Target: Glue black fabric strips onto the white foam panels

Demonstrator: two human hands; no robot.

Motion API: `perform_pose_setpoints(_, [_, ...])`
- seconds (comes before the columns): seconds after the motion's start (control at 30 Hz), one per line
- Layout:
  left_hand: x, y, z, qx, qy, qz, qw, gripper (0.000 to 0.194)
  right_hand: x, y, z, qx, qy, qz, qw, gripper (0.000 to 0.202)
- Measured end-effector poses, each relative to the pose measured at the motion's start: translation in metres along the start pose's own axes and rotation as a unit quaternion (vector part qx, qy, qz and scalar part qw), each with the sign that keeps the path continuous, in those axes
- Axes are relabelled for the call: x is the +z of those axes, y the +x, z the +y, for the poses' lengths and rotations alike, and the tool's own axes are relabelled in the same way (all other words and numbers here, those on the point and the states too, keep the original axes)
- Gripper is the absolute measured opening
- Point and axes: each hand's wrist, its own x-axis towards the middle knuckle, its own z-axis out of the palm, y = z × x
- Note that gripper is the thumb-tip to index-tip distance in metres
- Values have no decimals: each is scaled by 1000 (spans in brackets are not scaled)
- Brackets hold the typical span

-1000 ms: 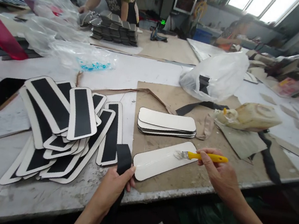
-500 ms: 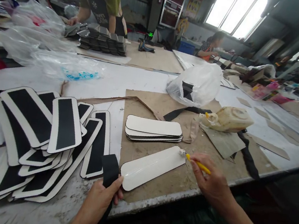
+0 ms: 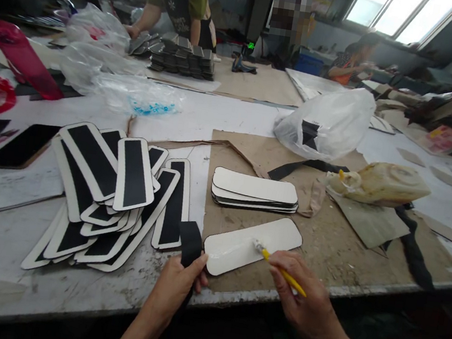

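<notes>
My right hand (image 3: 297, 288) is closed around a yellow-handled brush (image 3: 284, 273), its whitish tip resting on a white rounded panel (image 3: 257, 242). A wet sheen shows on the panel's left part. In my left hand (image 3: 179, 284) a black strip (image 3: 190, 240) is pinched, its upper end curling over; the fingers are at the panel's left end. Behind lies a short stack of white panels (image 3: 255, 188). To the left is a heap of white panels with black strips on them (image 3: 135, 178).
A brown board (image 3: 230, 283) lies under the work. On its right are a yellowed plastic bottle (image 3: 395, 186), a grey-green piece and black strips. A clear bag (image 3: 335, 123) stands behind. At left lie a phone-like dark slab (image 3: 21, 145) and a red basket. Other people work across the table.
The brush has moved left along the panel, from its right end to about the middle. My left hand still holds the black strip. The view has turned left.
</notes>
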Motion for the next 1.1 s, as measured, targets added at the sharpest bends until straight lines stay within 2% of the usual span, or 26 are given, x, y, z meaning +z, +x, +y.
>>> perform_pose_setpoints(0.17, [0,1,-1,2,-9,0,1000,35,22,8,-36,101,184,31,977,12])
perform_pose_setpoints(0.23, [1,2,-2,0,-10,2,1000,34,28,11,-35,140,210,35,967,12])
perform_pose_setpoints(0.33, [1,3,-3,-9,-9,7,1000,33,28,10,-17,165,182,37,969,15])
perform_pose_setpoints(0.5, [1,1,-3,-10,-11,17,1000,31,-1,0,30,160,14,93,983,20])
perform_pose_setpoints(0.63, [3,-1,0,-3,-14,20,1000,33,-31,-3,45,141,-79,124,979,19])
perform_pose_setpoints(0.83, [2,-4,2,6,-7,15,1000,36,-57,2,31,101,-121,143,977,15])
perform_pose_setpoints(0.9, [-1,-6,2,9,11,38,999,37,-64,4,23,100,-124,148,976,15])
perform_pose_setpoints(0.97, [-5,-13,4,15,16,86,996,38,-69,6,14,90,-123,147,977,16])
perform_pose_setpoints(1.03, [-6,-24,8,18,-15,107,994,40,-70,10,1,79,-103,135,982,17])
perform_pose_setpoints(1.1, [-2,-39,14,19,-76,76,994,39,-65,15,-12,75,-56,95,991,20])
